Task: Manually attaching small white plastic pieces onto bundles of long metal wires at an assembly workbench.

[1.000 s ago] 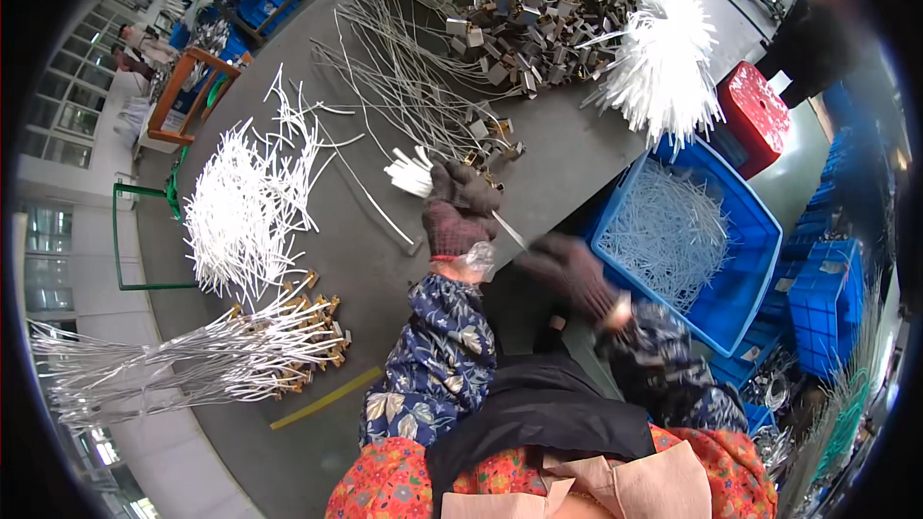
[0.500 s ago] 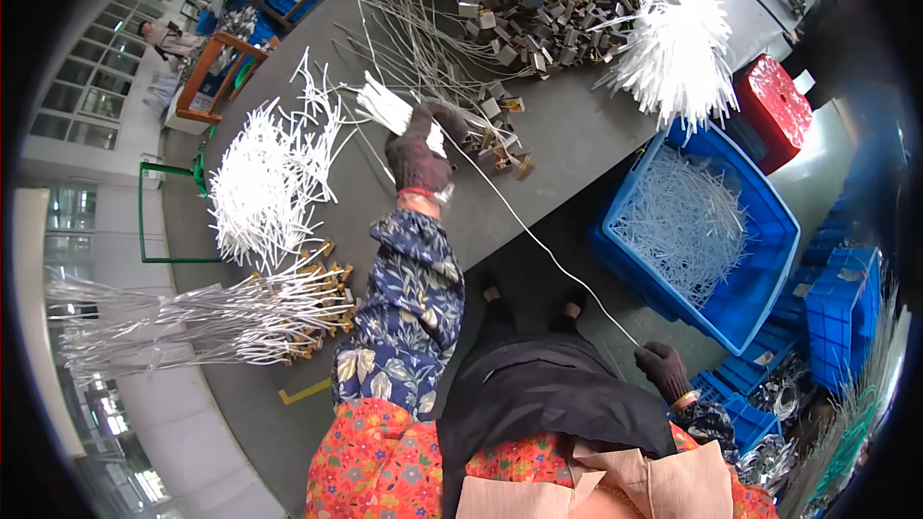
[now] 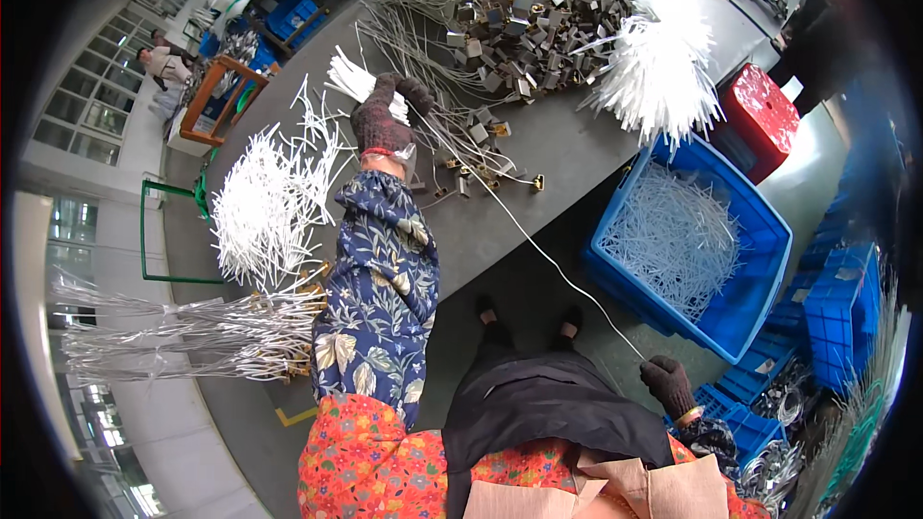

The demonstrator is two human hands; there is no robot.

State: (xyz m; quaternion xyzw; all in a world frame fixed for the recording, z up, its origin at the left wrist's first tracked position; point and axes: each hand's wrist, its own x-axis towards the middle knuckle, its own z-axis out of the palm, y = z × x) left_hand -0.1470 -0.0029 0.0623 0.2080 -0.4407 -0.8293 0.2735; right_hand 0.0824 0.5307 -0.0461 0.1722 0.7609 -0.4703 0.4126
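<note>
My left hand [image 3: 385,120], in a dark knit glove, is closed round a bundle of white tubes [image 3: 350,77] above the grey table. A long thin wire [image 3: 527,234] runs from beside that hand down to my right hand [image 3: 665,383], also gloved, whose closed fingers grip its end low on the right. Close to my left hand lie a few small metal parts on wires [image 3: 481,173]. Left of my arm are a loose heap of white tubes [image 3: 258,200] and bundles of sleeved wires [image 3: 212,327] with brass-coloured ends.
A pile of metal blocks [image 3: 548,14] covers the far table, beside a large bunch of white tubes [image 3: 659,67]. Right of the table edge stand a blue bin [image 3: 760,264] holding clear tubes and a red stool [image 3: 764,111]. More blue crates [image 3: 836,312] stack at right.
My left hand has shifted left and slightly away with the tube bundle. The wire stays stretched between both hands. My right hand has dropped slightly.
</note>
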